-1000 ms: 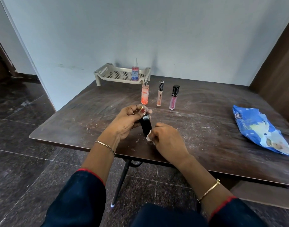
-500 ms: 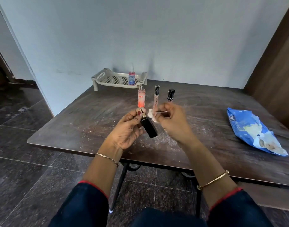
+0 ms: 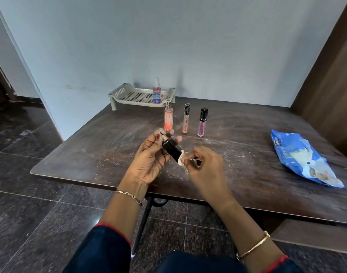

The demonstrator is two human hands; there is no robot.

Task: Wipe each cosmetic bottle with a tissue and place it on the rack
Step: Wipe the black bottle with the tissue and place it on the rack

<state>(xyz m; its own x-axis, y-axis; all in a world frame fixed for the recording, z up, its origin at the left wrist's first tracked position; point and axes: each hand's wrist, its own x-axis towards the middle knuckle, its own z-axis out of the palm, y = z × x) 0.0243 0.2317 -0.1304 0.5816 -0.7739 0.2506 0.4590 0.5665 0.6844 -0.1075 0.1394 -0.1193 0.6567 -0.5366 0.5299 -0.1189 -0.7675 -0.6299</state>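
Well short of the rack [image 3: 119,93], my left hand [image 3: 149,160] grips the black bottle [image 3: 171,151], long axis slanting away from the rack toward my right hand [image 3: 206,164], which pinches the tissue [image 3: 181,161] against its base.

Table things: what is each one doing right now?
Black bottle: tilted, held in left hand.
Tissue: pinched by right hand, touching black bottle's lower end.
Rack: holds one upright spray bottle.
Orange bottle: upright on table.
Beige tube: upright on table.
Pink tube: upright on table.
Blue packet: lying flat, torn open.
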